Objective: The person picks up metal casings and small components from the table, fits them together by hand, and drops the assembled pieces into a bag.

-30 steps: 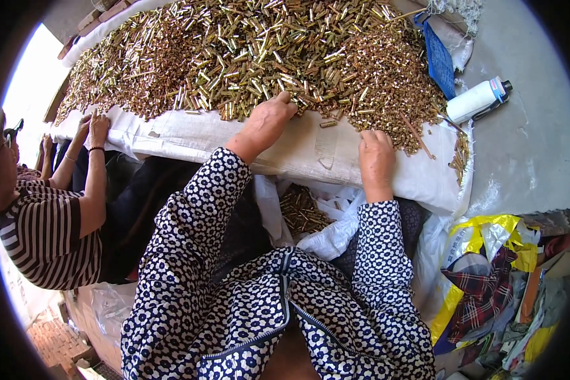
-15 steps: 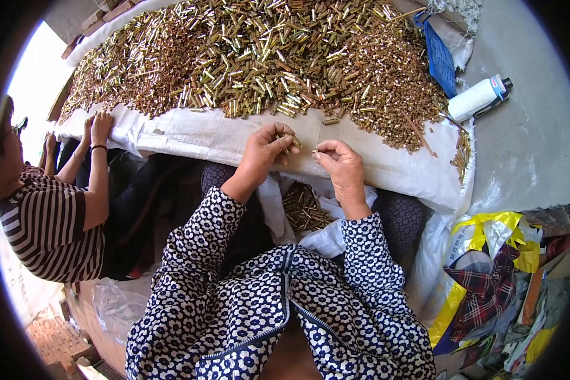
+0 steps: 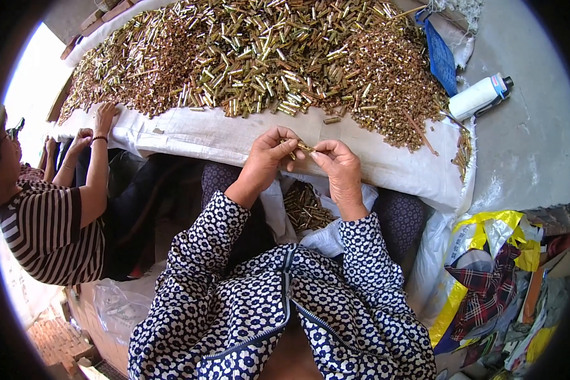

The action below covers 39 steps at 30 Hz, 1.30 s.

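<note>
Close together over the near edge of a cloth-covered table (image 3: 190, 136), my two hands meet at a slim brass-coloured metal tube (image 3: 304, 147). My left hand (image 3: 266, 158) is closed around it; whether more tubes lie in the palm is hard to see. With thumb and forefinger, my right hand (image 3: 342, 170) pinches a small metal piece against the tube's right end; the fingertips mostly cover that piece. Beyond them spreads a heap of similar tubes (image 3: 266, 69), with small nut-like pieces (image 3: 386, 95) piled to its right. Below my hands, a white sack (image 3: 272, 212) between my knees holds several tubes (image 3: 307, 209).
A person in a striped top (image 3: 50, 221) works at the table on the left, hands at its edge. To the right lie a white bottle (image 3: 480, 97) and a blue plastic piece (image 3: 440, 57). Bags and a plaid cloth (image 3: 487, 285) are piled at the lower right.
My hands have come together, bringing the small piece in my right fingers against the tube in my left. The other person's nearer hands have shifted apart at the table edge.
</note>
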Motion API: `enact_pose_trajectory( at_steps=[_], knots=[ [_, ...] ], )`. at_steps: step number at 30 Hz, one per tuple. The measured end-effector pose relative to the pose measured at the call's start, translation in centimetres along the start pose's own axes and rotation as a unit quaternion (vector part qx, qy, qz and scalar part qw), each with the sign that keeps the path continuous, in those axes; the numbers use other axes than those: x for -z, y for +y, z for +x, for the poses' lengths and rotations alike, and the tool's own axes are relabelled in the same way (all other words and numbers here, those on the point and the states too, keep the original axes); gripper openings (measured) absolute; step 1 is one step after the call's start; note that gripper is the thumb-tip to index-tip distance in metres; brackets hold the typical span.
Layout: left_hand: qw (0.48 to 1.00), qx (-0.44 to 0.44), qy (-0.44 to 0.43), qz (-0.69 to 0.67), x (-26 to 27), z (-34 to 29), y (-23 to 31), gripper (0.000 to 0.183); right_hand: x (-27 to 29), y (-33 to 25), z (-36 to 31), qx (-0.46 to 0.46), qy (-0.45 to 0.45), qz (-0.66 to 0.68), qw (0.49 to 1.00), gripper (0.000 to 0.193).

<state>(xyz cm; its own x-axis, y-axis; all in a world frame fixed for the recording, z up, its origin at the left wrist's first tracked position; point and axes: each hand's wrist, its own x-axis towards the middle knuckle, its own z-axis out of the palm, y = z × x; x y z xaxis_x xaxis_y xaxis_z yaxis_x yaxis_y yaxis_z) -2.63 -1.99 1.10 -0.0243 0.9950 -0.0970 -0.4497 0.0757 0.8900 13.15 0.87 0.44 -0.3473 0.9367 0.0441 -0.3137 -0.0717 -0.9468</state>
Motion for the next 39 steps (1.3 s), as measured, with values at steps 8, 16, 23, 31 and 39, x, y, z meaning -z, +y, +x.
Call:
enact_pose_trajectory(
  at_steps=[8,16,23,31,39],
  knots=[
    [0.999,-0.031,-0.012,0.008,-0.3,-0.1,-0.1,0.008,0.1,0.5,0.0,0.066,0.031,-0.141,0.987,0.007],
    [0.955,-0.083,-0.019,0.284,-0.6,1.1,-0.8,0.01,0.8,0.3,1.0,0.261,0.0,-0.458,0.85,0.013],
    [0.73,-0.252,-0.058,0.633,-3.1,1.2,-1.4,0.008,4.7,-2.0,1.7,0.217,0.078,-0.618,0.751,0.019],
    [0.873,-0.168,-0.121,0.443,-2.7,-1.2,0.5,0.009,9.9,-2.8,2.2,0.193,0.194,-0.731,0.624,0.015],
    [0.696,-0.258,0.043,0.669,1.9,4.8,1.8,0.012,10.0,-2.8,2.7,0.219,0.167,-0.736,0.618,0.011]
  ],
)
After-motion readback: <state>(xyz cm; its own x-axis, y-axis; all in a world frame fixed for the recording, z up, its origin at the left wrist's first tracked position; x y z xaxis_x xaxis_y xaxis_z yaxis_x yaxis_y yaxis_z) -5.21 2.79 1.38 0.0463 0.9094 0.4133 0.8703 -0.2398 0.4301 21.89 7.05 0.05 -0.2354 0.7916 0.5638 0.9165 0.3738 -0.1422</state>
